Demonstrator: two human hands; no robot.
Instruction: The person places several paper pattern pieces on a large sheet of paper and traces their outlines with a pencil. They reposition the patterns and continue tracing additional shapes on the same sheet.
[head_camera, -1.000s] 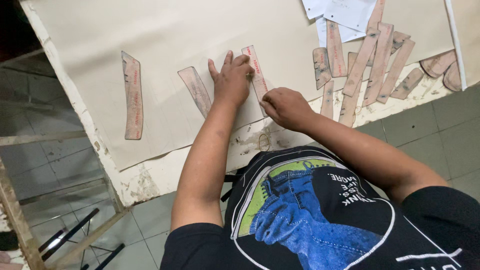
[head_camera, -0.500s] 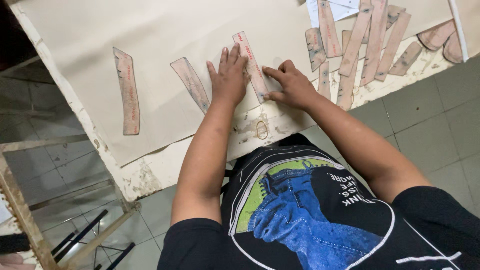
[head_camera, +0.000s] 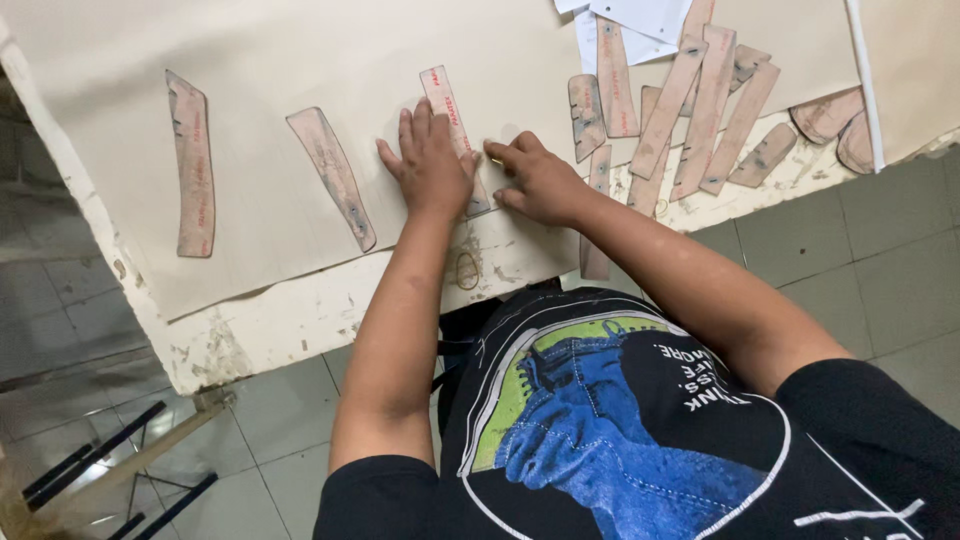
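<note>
On the big sheet of pale cream material (head_camera: 300, 70) that covers the worktable (head_camera: 250, 335), your left hand (head_camera: 430, 165) lies palm down with its fingers spread and flat, pressing on a long narrow cardboard template (head_camera: 452, 125). It grips nothing; it simply pins the strip to the sheet. The strip runs at a slight slant from just above your fingertips down under your palm, and its lower end shows again between your two hands. Your right hand (head_camera: 537, 180) rests just beside the strip's right edge, knuckles bent, the fingers curled loosely toward its lower part; you cannot tell from here whether they pinch anything. Both forearms reach straight out from your black printed shirt (head_camera: 620, 420).

The template is thin brownish board, scuffed and straight-sided. Two more lie flat to the left: a slim curved one (head_camera: 332, 175) nearby, and a broader bowed one (head_camera: 193, 165) well apart. To the right, a loose heap of similar strips (head_camera: 690, 100) overlaps at angles. The table edge is chipped and stained white.
</note>
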